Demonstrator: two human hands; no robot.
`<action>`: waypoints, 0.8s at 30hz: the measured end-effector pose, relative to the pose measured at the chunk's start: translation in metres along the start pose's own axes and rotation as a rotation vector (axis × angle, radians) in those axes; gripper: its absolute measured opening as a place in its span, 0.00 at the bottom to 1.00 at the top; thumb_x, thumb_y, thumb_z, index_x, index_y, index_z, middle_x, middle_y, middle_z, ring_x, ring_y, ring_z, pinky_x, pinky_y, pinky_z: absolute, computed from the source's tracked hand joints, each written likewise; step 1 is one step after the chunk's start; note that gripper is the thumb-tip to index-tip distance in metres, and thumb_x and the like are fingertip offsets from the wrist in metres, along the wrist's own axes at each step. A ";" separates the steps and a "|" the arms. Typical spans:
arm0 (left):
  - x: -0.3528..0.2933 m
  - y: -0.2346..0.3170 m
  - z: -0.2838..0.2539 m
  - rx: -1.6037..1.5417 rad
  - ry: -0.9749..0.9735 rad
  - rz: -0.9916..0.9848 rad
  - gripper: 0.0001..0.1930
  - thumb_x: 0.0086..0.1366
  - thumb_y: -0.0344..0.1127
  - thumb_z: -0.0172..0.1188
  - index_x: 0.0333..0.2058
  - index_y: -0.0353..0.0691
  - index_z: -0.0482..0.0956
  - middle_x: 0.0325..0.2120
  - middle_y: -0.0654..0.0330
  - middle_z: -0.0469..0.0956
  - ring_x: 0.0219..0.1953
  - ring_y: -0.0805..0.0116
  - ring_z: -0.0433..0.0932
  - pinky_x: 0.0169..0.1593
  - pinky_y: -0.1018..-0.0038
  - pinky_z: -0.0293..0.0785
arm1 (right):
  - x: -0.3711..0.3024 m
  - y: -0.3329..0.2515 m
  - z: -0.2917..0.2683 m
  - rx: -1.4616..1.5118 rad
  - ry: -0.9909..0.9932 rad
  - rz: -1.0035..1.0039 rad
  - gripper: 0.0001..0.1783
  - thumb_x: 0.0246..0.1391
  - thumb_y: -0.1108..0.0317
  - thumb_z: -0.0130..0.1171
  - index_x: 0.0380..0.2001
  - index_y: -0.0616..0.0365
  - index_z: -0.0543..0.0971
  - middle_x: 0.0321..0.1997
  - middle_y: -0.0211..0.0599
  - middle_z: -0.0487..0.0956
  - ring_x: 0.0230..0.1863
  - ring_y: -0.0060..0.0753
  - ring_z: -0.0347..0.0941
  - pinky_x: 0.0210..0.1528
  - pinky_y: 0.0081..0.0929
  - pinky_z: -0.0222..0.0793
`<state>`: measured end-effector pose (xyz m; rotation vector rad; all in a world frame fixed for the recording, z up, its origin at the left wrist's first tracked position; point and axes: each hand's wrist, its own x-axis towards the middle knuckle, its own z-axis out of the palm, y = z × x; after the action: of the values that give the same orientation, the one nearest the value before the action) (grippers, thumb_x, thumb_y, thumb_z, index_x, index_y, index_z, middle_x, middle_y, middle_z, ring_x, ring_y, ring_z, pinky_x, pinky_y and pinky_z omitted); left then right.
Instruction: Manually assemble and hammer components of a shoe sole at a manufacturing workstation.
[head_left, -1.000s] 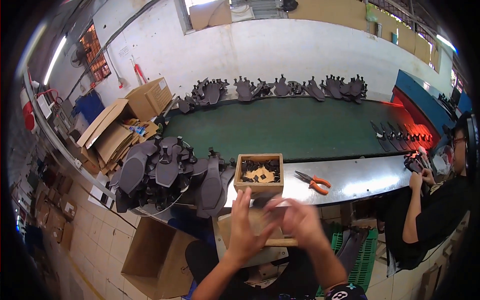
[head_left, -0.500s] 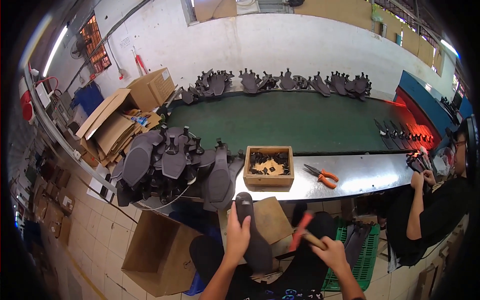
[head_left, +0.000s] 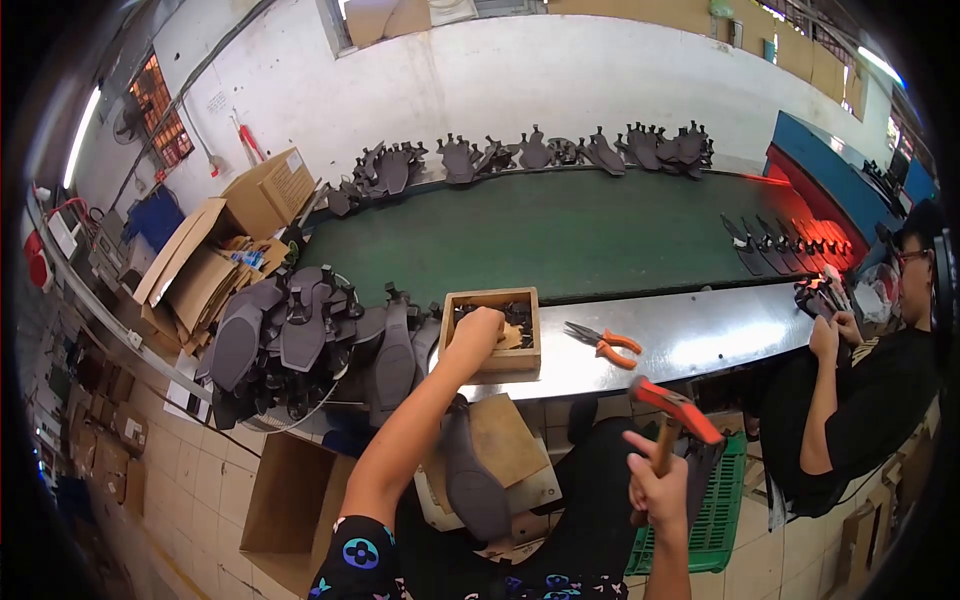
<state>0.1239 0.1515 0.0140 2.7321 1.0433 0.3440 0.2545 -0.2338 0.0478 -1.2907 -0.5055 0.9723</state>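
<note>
My left hand [head_left: 484, 332] reaches down into a wooden box [head_left: 531, 352] of small black parts [head_left: 515, 311]. Its fingers are bent together among them, and the tips are hidden. My right hand [head_left: 660, 487] is closed around the wooden handle of a hammer [head_left: 676, 408], whose red head points up. A dark grey shoe sole [head_left: 477, 487] lies over my lap, untouched by either hand. Beside it is a tan block [head_left: 510, 440] resting on a pale board [head_left: 540, 488].
Heeled soles are heaped left of the box [head_left: 305, 335]. Orange-handled pliers [head_left: 607, 345] lie on the metal table edge [head_left: 720, 325], before a green belt [head_left: 520, 230]. An open carton [head_left: 285, 510] and green crate [head_left: 720, 510] flank me. A co-worker [head_left: 850, 390] sits at right.
My left hand has let go of the sole and moved up into the wooden box. My right hand has turned the hammer more upright. The view has shifted, moving the scene leftward.
</note>
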 end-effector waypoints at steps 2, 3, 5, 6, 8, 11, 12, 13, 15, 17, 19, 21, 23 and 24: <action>0.002 -0.003 -0.001 -0.014 0.034 0.028 0.05 0.57 0.29 0.66 0.28 0.32 0.83 0.27 0.47 0.83 0.34 0.47 0.83 0.41 0.58 0.78 | 0.017 0.001 0.016 -0.096 -0.055 -0.111 0.16 0.61 0.72 0.60 0.51 0.67 0.79 0.19 0.32 0.77 0.11 0.13 0.60 0.12 0.15 0.52; -0.002 -0.001 -0.004 -0.173 0.097 0.030 0.06 0.58 0.30 0.66 0.30 0.32 0.84 0.28 0.48 0.84 0.33 0.50 0.83 0.40 0.61 0.78 | 0.030 0.010 0.025 -0.099 -0.059 -0.212 0.16 0.60 0.73 0.61 0.51 0.66 0.79 0.24 0.35 0.80 0.11 0.13 0.61 0.12 0.15 0.52; -0.020 0.014 -0.015 -0.424 0.234 0.054 0.07 0.60 0.31 0.67 0.33 0.32 0.85 0.27 0.53 0.85 0.30 0.66 0.84 0.37 0.71 0.77 | 0.046 0.007 0.045 -0.124 -0.058 -0.282 0.15 0.59 0.71 0.65 0.49 0.64 0.82 0.22 0.28 0.77 0.13 0.10 0.62 0.15 0.15 0.52; -0.039 0.035 -0.027 -0.621 0.261 0.017 0.07 0.61 0.31 0.67 0.33 0.32 0.85 0.26 0.55 0.85 0.29 0.71 0.82 0.36 0.74 0.76 | 0.053 -0.002 0.054 -0.146 -0.042 -0.247 0.15 0.58 0.69 0.67 0.47 0.63 0.84 0.15 0.18 0.71 0.15 0.07 0.60 0.17 0.16 0.51; -0.086 0.074 -0.045 -0.977 0.305 -0.050 0.06 0.64 0.29 0.66 0.35 0.31 0.84 0.27 0.62 0.84 0.31 0.81 0.79 0.35 0.80 0.75 | 0.066 -0.009 0.066 -0.207 -0.092 -0.237 0.16 0.58 0.67 0.69 0.48 0.60 0.84 0.15 0.15 0.70 0.14 0.07 0.57 0.18 0.16 0.50; -0.156 0.107 -0.064 -1.162 0.367 -0.170 0.05 0.64 0.26 0.66 0.36 0.31 0.83 0.30 0.64 0.82 0.33 0.80 0.79 0.39 0.83 0.75 | 0.063 -0.014 0.103 -0.051 -0.194 -0.270 0.19 0.57 0.64 0.70 0.49 0.61 0.83 0.22 0.20 0.77 0.16 0.08 0.61 0.18 0.16 0.54; -0.173 0.111 -0.064 -1.205 0.390 -0.169 0.06 0.64 0.26 0.67 0.37 0.31 0.83 0.31 0.64 0.83 0.34 0.80 0.79 0.40 0.82 0.76 | 0.060 -0.013 0.113 0.025 -0.230 -0.298 0.16 0.57 0.67 0.70 0.46 0.62 0.82 0.29 0.25 0.81 0.18 0.10 0.64 0.20 0.15 0.58; -0.183 0.115 -0.066 -1.219 0.426 -0.162 0.05 0.63 0.25 0.67 0.37 0.30 0.83 0.32 0.63 0.82 0.35 0.79 0.79 0.40 0.82 0.77 | 0.055 -0.011 0.117 0.003 -0.245 -0.238 0.14 0.58 0.68 0.68 0.44 0.64 0.82 0.29 0.27 0.81 0.16 0.11 0.64 0.17 0.14 0.57; -0.197 0.113 -0.062 -1.219 0.465 -0.130 0.08 0.62 0.25 0.68 0.39 0.30 0.82 0.36 0.60 0.81 0.37 0.78 0.79 0.40 0.80 0.77 | 0.048 -0.005 0.124 -0.028 -0.278 -0.169 0.12 0.59 0.69 0.66 0.42 0.66 0.82 0.28 0.29 0.81 0.14 0.12 0.65 0.15 0.13 0.55; -0.207 0.098 -0.055 -1.114 0.508 -0.144 0.12 0.60 0.28 0.71 0.41 0.31 0.80 0.38 0.59 0.80 0.38 0.75 0.79 0.40 0.78 0.77 | 0.043 -0.001 0.132 -0.061 -0.294 -0.235 0.08 0.59 0.73 0.65 0.39 0.65 0.82 0.29 0.28 0.82 0.15 0.11 0.65 0.15 0.13 0.55; -0.210 0.075 -0.054 -0.753 0.543 -0.191 0.26 0.52 0.35 0.76 0.48 0.34 0.75 0.42 0.54 0.77 0.43 0.64 0.76 0.46 0.71 0.75 | 0.046 0.008 0.141 -0.077 -0.298 -0.266 0.07 0.58 0.74 0.64 0.39 0.64 0.82 0.29 0.28 0.82 0.16 0.11 0.65 0.17 0.13 0.56; -0.202 0.035 -0.020 -0.569 0.656 -0.297 0.30 0.54 0.40 0.75 0.52 0.35 0.73 0.46 0.50 0.75 0.49 0.53 0.73 0.54 0.64 0.70 | 0.056 0.018 0.149 -0.132 -0.320 -0.313 0.07 0.58 0.75 0.62 0.39 0.63 0.82 0.31 0.27 0.82 0.21 0.09 0.67 0.20 0.15 0.59; -0.190 0.003 -0.001 -0.513 0.617 -0.219 0.29 0.57 0.41 0.72 0.53 0.36 0.73 0.50 0.49 0.75 0.52 0.48 0.72 0.57 0.61 0.67 | 0.086 0.040 0.157 -0.279 -0.328 -0.376 0.08 0.58 0.74 0.63 0.40 0.65 0.82 0.29 0.28 0.81 0.24 0.12 0.69 0.25 0.16 0.64; -0.180 -0.002 -0.003 -0.539 0.545 -0.152 0.28 0.59 0.42 0.70 0.54 0.36 0.73 0.52 0.48 0.74 0.54 0.46 0.71 0.59 0.59 0.66 | 0.095 0.039 0.162 -0.424 -0.319 -0.439 0.09 0.58 0.73 0.63 0.40 0.67 0.82 0.27 0.29 0.81 0.27 0.14 0.71 0.29 0.18 0.69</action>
<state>-0.0084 0.0319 -0.0096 2.1007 1.0633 1.1932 0.1654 -0.0646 0.0320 -1.3174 -1.2393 0.7183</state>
